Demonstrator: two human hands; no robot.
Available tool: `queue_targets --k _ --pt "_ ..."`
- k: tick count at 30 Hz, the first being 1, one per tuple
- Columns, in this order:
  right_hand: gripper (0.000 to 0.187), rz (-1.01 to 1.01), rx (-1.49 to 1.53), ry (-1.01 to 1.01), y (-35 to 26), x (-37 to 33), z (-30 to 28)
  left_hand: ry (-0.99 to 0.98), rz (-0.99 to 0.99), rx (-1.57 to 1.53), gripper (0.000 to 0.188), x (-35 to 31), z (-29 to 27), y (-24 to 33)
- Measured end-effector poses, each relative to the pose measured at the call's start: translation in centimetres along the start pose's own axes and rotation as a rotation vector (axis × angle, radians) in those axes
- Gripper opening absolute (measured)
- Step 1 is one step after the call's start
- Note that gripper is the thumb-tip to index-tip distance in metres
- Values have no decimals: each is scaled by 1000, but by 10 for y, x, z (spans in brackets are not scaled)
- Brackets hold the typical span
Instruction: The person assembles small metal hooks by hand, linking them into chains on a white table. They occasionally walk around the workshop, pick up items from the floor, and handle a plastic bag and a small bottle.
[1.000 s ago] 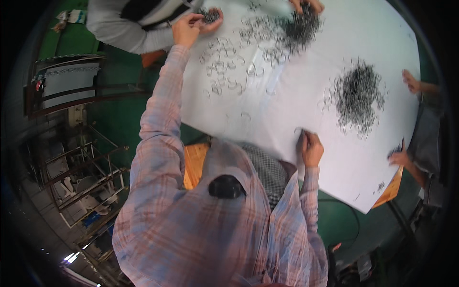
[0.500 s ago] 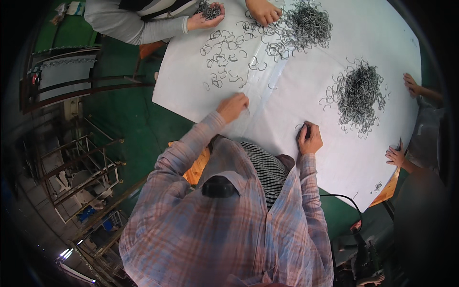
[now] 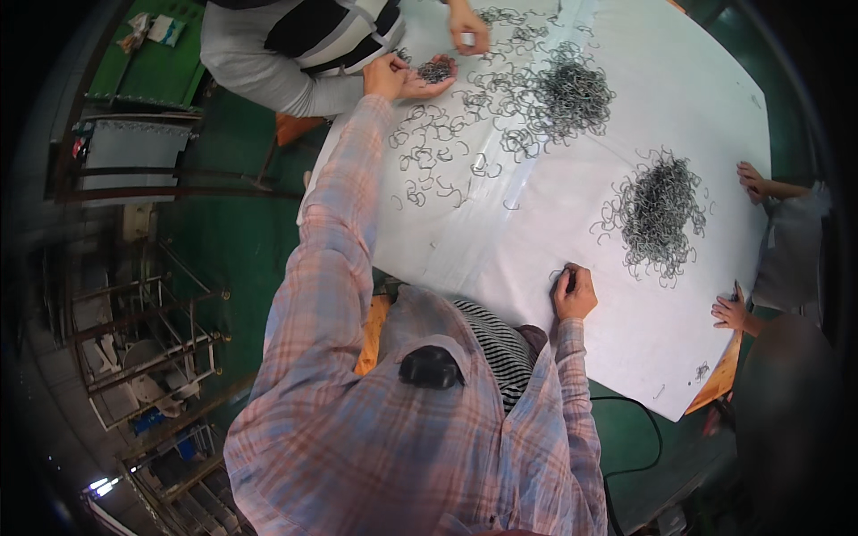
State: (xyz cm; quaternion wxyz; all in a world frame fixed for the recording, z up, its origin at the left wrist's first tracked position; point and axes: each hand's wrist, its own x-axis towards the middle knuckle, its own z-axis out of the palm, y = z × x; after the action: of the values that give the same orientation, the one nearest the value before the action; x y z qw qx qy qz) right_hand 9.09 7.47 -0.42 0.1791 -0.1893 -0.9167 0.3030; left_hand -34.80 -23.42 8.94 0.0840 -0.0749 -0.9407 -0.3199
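Left hand (image 3: 382, 79): placed at co-worker's palm (image 3: 416, 87), beside cupped handful of wire hooks (image 3: 435, 71); fingers' grip cannot be told.
Right hand (image 3: 576, 298): rested on table (image 3: 626, 330) near edge; fingers bent, dark bit (image 3: 570, 278) seen at tips, hold cannot be told.
Hook piles (image 3: 661, 214): 2, heaped on table.
Loose hooks (image 3: 434, 154): scattered left of farther pile (image 3: 574, 94).

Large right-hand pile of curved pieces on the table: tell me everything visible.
The pile of curved pieces is a loose heap of small, thin, open-ended shapes, dark grey and metallic-looking, densest toward its middle, with strays fringing its edge. It lies on the white tabletop; nothing else is seen touching it.
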Motion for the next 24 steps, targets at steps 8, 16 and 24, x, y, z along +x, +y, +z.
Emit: queue_targets --k 8,16,24 --pt "10 16 -10 12 1 1 -3 42 54 -35 13 -15 -1 44" --pt "7 23 -70 24 -1 4 -4 -179 145 -67 27 -209 0 16" --pt "9 112 13 52 -2 4 2 -289 -179 297 70 -353 -58 -88"
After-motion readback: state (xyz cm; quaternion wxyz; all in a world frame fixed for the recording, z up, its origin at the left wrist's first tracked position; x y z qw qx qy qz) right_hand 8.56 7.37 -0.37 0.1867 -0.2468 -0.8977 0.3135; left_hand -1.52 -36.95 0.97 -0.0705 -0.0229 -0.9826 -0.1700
